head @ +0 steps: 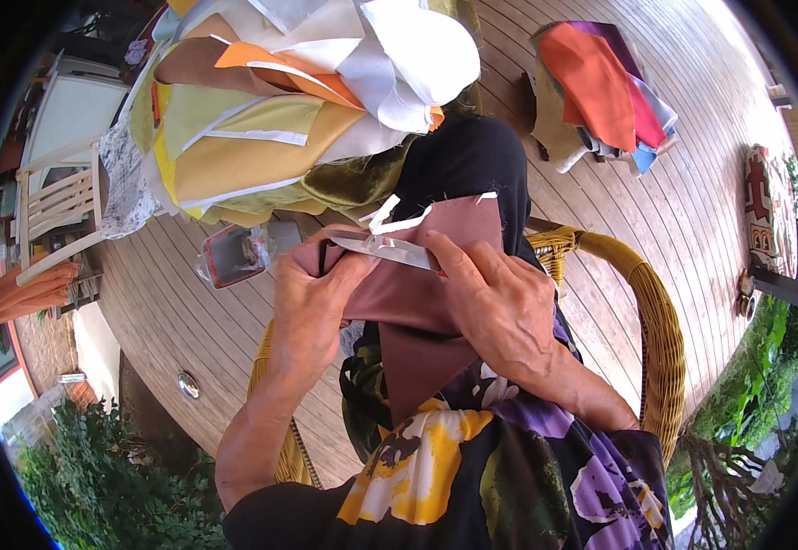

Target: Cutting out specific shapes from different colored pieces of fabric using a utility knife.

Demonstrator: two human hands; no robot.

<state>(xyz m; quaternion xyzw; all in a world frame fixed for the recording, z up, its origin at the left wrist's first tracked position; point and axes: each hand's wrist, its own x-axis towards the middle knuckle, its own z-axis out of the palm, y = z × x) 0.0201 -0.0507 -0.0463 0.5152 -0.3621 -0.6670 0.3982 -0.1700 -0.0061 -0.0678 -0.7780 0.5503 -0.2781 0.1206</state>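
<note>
My left hand pinches a folded edge of a mauve-brown fabric piece, its thumb beside the tip of a metal blade. That blade belongs to a cutting tool in my right hand; my fingers hide most of its handle, leaving a bit of red showing. Whether it is a knife or scissors cannot be told. Beyond the blade, a narrow white strip runs along the fabric's edge, with one end sticking up. The fabric lies over my lap and hangs down towards my patterned top.
A heap of fabric pieces with white edges lies just ahead. Another fabric stack stands far right. On the plank floor sits a plastic container. A wicker chair's armrest curves past my right arm.
</note>
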